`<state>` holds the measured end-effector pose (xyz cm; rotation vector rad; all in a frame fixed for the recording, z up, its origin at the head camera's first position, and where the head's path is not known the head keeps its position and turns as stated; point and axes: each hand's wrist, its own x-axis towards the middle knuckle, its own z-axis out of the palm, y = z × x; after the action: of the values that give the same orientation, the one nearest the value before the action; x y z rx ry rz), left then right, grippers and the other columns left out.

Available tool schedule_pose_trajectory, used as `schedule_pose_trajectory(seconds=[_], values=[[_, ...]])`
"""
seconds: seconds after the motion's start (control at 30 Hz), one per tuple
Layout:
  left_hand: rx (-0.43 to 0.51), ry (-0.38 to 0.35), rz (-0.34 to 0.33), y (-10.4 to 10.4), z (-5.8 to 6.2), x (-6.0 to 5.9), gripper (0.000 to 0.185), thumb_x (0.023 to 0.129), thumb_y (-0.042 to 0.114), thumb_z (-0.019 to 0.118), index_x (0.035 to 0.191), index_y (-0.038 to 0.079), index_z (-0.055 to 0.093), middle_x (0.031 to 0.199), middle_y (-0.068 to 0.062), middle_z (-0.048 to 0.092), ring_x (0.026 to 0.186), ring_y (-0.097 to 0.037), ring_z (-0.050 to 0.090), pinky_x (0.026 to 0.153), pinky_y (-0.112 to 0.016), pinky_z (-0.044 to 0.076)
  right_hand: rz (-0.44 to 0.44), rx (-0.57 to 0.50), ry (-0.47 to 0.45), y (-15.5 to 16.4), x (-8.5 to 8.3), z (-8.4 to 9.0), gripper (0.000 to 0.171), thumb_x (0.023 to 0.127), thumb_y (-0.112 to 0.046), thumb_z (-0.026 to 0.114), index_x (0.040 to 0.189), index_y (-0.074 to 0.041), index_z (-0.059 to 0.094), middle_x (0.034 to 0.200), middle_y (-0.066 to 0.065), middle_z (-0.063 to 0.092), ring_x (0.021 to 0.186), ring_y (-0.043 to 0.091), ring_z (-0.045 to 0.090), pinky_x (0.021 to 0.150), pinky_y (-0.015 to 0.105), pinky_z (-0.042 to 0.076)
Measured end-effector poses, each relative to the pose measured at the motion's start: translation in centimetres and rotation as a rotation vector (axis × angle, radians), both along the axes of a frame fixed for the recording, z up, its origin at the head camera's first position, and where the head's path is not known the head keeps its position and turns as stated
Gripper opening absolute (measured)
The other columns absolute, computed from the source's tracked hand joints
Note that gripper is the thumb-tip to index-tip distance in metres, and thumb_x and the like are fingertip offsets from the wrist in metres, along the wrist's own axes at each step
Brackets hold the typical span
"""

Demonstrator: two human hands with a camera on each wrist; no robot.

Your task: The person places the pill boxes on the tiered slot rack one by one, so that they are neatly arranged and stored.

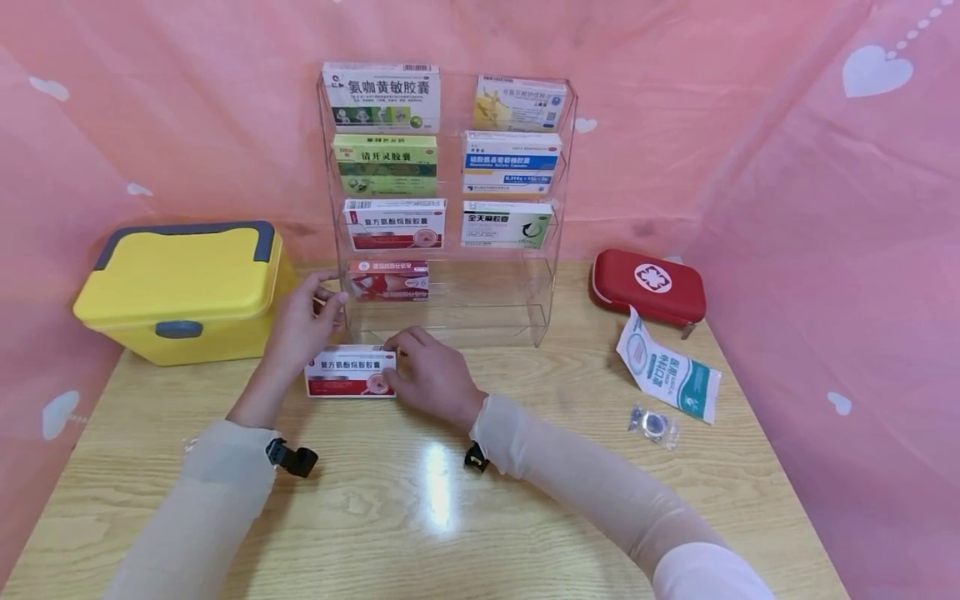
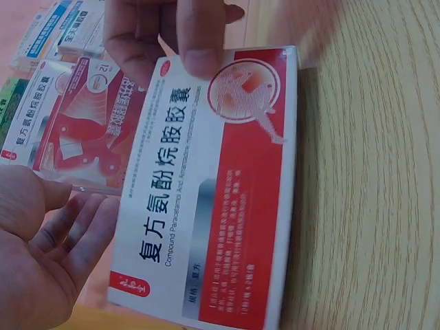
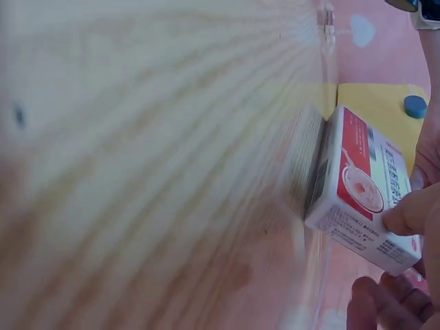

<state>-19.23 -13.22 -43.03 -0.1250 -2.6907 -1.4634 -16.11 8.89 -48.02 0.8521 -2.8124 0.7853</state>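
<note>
A white and red medicine box stands on the table in front of the clear rack. My right hand pinches it at its right end, thumb on the printed front and fingers behind; the right wrist view shows the thumb on the box too. Beside the rack's lower left edge is my left hand, its fingers loosely bent and holding nothing. In the left wrist view the left hand lies behind the medicine box; whether it touches the rack I cannot tell.
Several medicine boxes fill the rack's upper tiers, and a red box sits lower left. A yellow case stands at left. On the right lie a red first-aid pouch, a mask packet and a small bagged roll.
</note>
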Motion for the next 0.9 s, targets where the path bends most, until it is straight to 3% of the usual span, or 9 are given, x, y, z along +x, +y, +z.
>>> schedule_pose_trajectory(seconds=[0.3,0.53,0.73,0.9], values=[[0.012,-0.013,-0.005,0.0,-0.1,-0.1,0.042,0.106,0.023,0.055,0.146,0.012,0.049,0.1,-0.013,0.058,0.083,-0.028,0.063,0.069,-0.034,0.058,0.117,-0.175,-0.014,0.6,1.0,-0.2,0.022,0.093,-0.017,0.075,0.11,-0.017,0.062,0.116,-0.007,0.057,0.097,0.008,0.061,0.083,0.018,0.051],[0.015,-0.03,-0.006,0.0,-0.3,-0.1,0.042,0.106,0.025,0.054,0.146,0.012,0.049,0.101,-0.013,0.058,0.084,-0.029,0.063,0.069,-0.033,0.057,0.204,-0.384,-0.043,2.8,1.0,0.3,0.021,0.09,-0.008,0.078,0.108,-0.014,0.069,0.114,-0.004,0.063,0.101,0.009,0.062,0.071,0.023,0.056],[0.028,0.008,-0.016,0.0,-0.2,-0.3,0.041,0.106,0.022,0.055,0.144,0.008,0.051,0.1,-0.016,0.06,0.081,-0.033,0.065,0.061,-0.028,0.055,0.145,-0.499,0.002,9.5,-1.2,4.7,0.029,0.087,-0.001,0.08,0.113,-0.01,0.071,0.119,0.002,0.067,0.094,0.017,0.067,0.06,0.028,0.058],[0.036,0.019,-0.019,-0.1,-0.2,-0.3,0.04,0.106,0.02,0.056,0.143,0.007,0.051,0.099,-0.017,0.06,0.081,-0.032,0.065,0.061,-0.026,0.055,0.036,-0.474,0.124,15.6,-4.1,9.3,0.027,0.089,-0.004,0.078,0.115,-0.008,0.071,0.114,0.002,0.068,0.088,0.018,0.068,0.059,0.029,0.057]])
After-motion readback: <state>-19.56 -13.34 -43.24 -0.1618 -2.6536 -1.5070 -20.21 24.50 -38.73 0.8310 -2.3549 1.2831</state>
